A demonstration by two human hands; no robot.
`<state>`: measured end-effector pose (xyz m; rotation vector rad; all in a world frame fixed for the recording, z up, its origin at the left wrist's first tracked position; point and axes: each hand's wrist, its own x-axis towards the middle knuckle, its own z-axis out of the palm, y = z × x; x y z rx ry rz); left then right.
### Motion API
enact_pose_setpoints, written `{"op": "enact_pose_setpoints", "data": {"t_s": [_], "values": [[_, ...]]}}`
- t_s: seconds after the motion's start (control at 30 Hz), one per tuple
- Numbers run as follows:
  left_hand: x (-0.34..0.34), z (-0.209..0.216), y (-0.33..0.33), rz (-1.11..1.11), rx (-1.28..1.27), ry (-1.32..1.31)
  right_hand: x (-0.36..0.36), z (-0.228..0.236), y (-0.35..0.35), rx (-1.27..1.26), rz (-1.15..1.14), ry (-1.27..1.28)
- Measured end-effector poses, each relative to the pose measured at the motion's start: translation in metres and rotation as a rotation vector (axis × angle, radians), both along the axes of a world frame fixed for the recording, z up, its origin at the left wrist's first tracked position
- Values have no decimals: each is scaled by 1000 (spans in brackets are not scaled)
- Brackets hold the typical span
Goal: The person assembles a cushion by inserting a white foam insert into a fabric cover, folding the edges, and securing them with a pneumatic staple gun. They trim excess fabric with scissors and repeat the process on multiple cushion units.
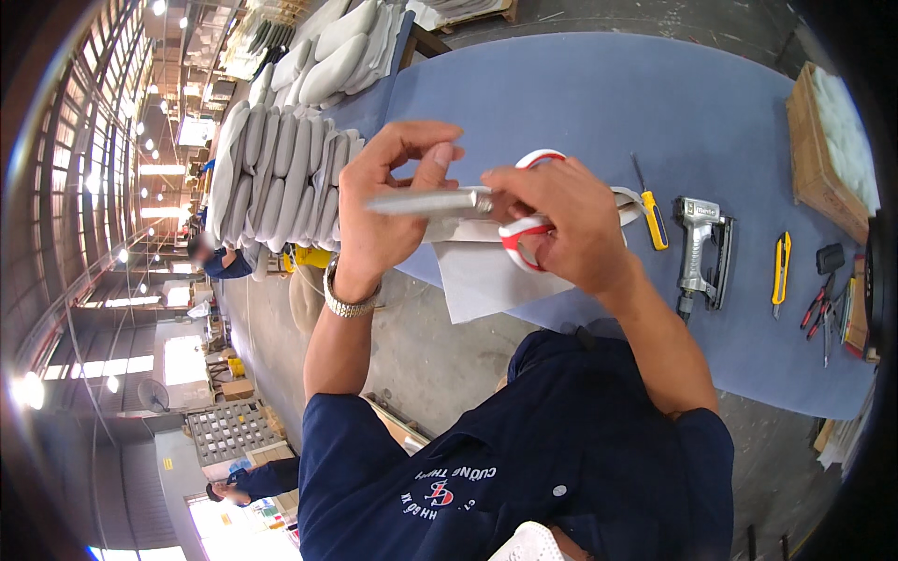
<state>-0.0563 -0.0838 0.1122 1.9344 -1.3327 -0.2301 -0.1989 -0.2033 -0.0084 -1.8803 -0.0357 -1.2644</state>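
Note:
My right hand (580,220) grips scissors (430,203) with red and white handles, fingers in the loops. Their blades point left, blurred, and pass in front of the palm of my left hand (388,201). That left hand is half curled with thumb and fingers apart, and I see nothing held in it; a metal watch (351,294) circles its wrist. Below the hands a pale sheet of material (491,280) lies over the near edge of the blue-grey table (552,84). A light strip (629,204) shows just past my right hand.
Rightward on the table lie a yellow-handled screwdriver (655,220), a metal staple gun (702,248), a yellow utility knife (781,271) and red-handled pliers (816,307). A wooden box (814,150) with white filling stands at the far right. Grey padded cushions (276,178) are stacked left. Two people are farther left.

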Motion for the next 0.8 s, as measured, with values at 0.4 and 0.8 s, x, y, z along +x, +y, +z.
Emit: {"op": "enact_pose_setpoints", "data": {"t_s": [0.4,0.8], "values": [[4,-1,12,-74,49,190,-18,7,-3,262,170,-31],[7,6,10,-156,111,150,-7,9,10,195,114,-19]]}}
